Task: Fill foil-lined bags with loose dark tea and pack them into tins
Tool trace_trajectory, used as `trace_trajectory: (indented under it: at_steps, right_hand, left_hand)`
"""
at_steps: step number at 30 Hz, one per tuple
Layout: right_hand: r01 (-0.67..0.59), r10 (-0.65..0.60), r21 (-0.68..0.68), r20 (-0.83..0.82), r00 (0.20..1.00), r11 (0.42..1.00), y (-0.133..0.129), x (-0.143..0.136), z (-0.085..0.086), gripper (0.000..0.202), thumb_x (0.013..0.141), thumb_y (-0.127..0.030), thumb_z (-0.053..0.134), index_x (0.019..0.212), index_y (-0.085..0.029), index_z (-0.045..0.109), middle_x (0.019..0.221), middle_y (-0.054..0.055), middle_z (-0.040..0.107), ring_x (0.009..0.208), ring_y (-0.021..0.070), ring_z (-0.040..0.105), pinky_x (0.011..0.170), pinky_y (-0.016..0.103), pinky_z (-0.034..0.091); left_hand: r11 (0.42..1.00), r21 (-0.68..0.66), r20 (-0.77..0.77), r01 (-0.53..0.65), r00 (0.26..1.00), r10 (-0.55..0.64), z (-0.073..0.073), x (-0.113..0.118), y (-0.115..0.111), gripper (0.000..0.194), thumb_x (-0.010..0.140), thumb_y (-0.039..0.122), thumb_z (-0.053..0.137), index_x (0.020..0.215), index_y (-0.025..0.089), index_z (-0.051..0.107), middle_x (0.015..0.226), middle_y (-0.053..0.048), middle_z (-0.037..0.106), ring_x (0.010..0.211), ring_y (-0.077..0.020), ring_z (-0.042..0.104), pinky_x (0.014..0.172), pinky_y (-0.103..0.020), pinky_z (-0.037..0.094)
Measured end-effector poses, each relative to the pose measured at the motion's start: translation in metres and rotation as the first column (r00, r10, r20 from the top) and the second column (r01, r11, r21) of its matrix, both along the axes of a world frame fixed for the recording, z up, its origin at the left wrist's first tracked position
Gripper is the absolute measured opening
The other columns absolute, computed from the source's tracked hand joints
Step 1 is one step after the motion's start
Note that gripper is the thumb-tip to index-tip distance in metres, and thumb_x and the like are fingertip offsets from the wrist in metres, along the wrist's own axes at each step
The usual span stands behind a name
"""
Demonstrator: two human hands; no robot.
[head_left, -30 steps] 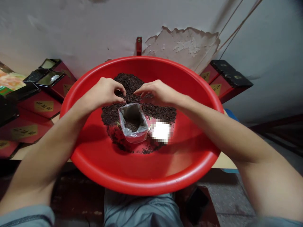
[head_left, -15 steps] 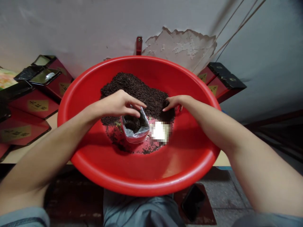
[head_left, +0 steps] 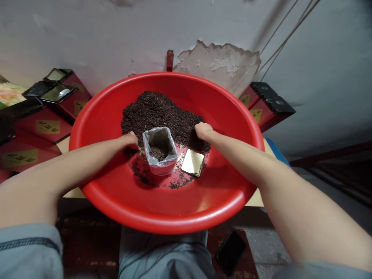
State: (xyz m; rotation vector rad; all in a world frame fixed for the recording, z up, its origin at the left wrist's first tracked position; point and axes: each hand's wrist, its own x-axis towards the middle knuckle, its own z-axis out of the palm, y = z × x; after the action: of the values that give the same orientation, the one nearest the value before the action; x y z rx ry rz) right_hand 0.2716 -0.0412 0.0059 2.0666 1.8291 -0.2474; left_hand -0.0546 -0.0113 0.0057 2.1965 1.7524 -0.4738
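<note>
A heap of dark dried tea leaves (head_left: 157, 110) lies in a wide red plastic basin (head_left: 174, 221). My left hand (head_left: 131, 140) is at the heap's lower left edge, its fingers curled into the leaves. At the heap's right end, my right hand (head_left: 203, 131) is also curled among the leaves, the fingertips hidden. Between my hands stands a red tin (head_left: 162, 168) lined with a clear plastic bag (head_left: 171, 153); some leaves show at its bottom. A shiny gold-coloured square lid (head_left: 193, 162) lies on the basin floor to the right of the tin.
Several red and black tea tins (head_left: 43, 124) with gold labels are grouped left of the basin. More tins (head_left: 269, 102) sit at the back right against a peeling wall (head_left: 217, 62). A black phone (head_left: 231, 252) lies below on a dark red surface.
My left hand has moved from above the lined tin to the heap's left edge, uncovering the tin's opening. My right hand stays at the right end, fingers now curled in. The view shifted slightly.
</note>
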Motion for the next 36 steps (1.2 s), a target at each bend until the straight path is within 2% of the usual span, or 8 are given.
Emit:
trace_trajectory:
  at_steps: [3, 7, 12, 17, 21, 26, 32, 36]
  right_hand:
    - [-0.017, 0.018, 0.046, -0.018, 1.000, 0.999, -0.001, -0.008, 0.006, 0.042, 0.094, 0.001, 0.057, 0.132, -0.001, 0.074, 0.128, 0.030, 0.074, 0.126, 0.0379, 0.072, 0.103, 0.040, 0.060]
    - [-0.042, 0.051, 0.129, -0.066, 0.997, 0.991, 0.005, -0.014, 0.022, 0.040, 0.091, -0.001, 0.065, 0.129, -0.002, 0.077, 0.122, 0.029, 0.076, 0.121, 0.0383, 0.074, 0.100, 0.039, 0.061]
    - [-0.116, 0.170, 0.268, -0.189, 0.967, 0.956, 0.011, -0.019, 0.054, 0.037, 0.089, -0.013, 0.078, 0.126, -0.010, 0.080, 0.112, 0.018, 0.081, 0.109, 0.0298, 0.077, 0.097, 0.034, 0.059]
    - [-0.156, 0.493, 0.559, -0.524, 0.695, 0.814, -0.008, -0.039, 0.092, 0.029, 0.082, -0.020, 0.085, 0.110, -0.016, 0.086, 0.098, 0.006, 0.081, 0.095, 0.0214, 0.075, 0.095, 0.032, 0.055]
    - [-0.199, 0.558, 0.537, -0.669, 0.491, 0.820, -0.040, -0.063, 0.117, 0.030, 0.079, -0.025, 0.088, 0.107, -0.015, 0.085, 0.092, 0.004, 0.079, 0.084, 0.0168, 0.071, 0.081, 0.029, 0.052]
    - [-0.313, 0.527, 0.425, -0.709, 0.469, 0.849, -0.060, -0.081, 0.117, 0.030, 0.074, -0.023, 0.091, 0.102, -0.016, 0.085, 0.086, 0.003, 0.078, 0.081, 0.0156, 0.070, 0.075, 0.026, 0.049]
    - [-0.264, 0.460, 0.377, -0.750, 0.476, 0.888, -0.055, -0.076, 0.107, 0.023, 0.080, -0.023, 0.086, 0.102, -0.017, 0.084, 0.094, 0.004, 0.082, 0.087, 0.0175, 0.075, 0.082, 0.028, 0.057]
    - [-0.162, 0.395, 0.402, -0.606, 0.690, 0.901, -0.032, -0.053, 0.101, 0.027, 0.089, -0.027, 0.081, 0.114, -0.016, 0.082, 0.108, 0.008, 0.081, 0.099, 0.0212, 0.076, 0.094, 0.032, 0.059]
  left_hand:
    - [0.990, 0.022, -0.120, -0.141, 0.982, 0.143, 0.004, 0.005, -0.004, 0.063, 0.068, 0.032, 0.092, 0.120, 0.002, 0.073, 0.107, -0.027, 0.080, 0.106, -0.0397, 0.078, 0.076, -0.032, 0.061]
    - [0.986, -0.006, -0.114, -0.167, 0.980, 0.165, 0.024, 0.010, 0.000, 0.017, 0.069, 0.012, 0.086, 0.082, 0.008, 0.077, 0.071, -0.011, 0.076, 0.088, -0.0292, 0.079, 0.069, -0.023, 0.056]
    - [0.984, -0.031, 0.032, -0.174, 0.984, 0.175, 0.063, 0.010, 0.015, 0.019, 0.073, 0.015, 0.087, 0.090, 0.011, 0.081, 0.056, 0.005, 0.067, 0.070, -0.0157, 0.072, 0.070, -0.018, 0.054]
    - [0.998, 0.021, 0.487, -0.064, 0.872, 0.046, 0.120, 0.010, -0.006, 0.048, 0.074, 0.035, 0.085, 0.119, 0.021, 0.081, 0.076, 0.001, 0.079, 0.077, -0.0180, 0.077, 0.072, -0.021, 0.056]
    - [0.986, 0.032, 0.537, 0.163, 0.830, -0.155, 0.144, 0.023, -0.043, 0.048, 0.069, 0.041, 0.085, 0.114, 0.023, 0.084, 0.080, 0.001, 0.080, 0.083, -0.0201, 0.077, 0.074, -0.023, 0.056]
    - [0.969, -0.103, 0.456, 0.224, 0.876, -0.154, 0.144, 0.030, -0.056, 0.041, 0.072, 0.041, 0.083, 0.111, 0.027, 0.086, 0.085, 0.002, 0.081, 0.086, -0.0214, 0.077, 0.076, -0.026, 0.057]
    - [1.000, -0.002, 0.486, 0.029, 0.874, -0.024, 0.135, 0.025, -0.036, 0.028, 0.090, 0.039, 0.078, 0.113, 0.024, 0.083, 0.091, -0.004, 0.081, 0.089, -0.0222, 0.078, 0.077, -0.030, 0.059]
    - [0.983, 0.085, 0.529, -0.163, 0.843, 0.094, 0.113, 0.017, -0.007, 0.032, 0.101, 0.035, 0.064, 0.125, 0.018, 0.075, 0.100, -0.009, 0.082, 0.082, -0.0199, 0.077, 0.071, -0.028, 0.060]
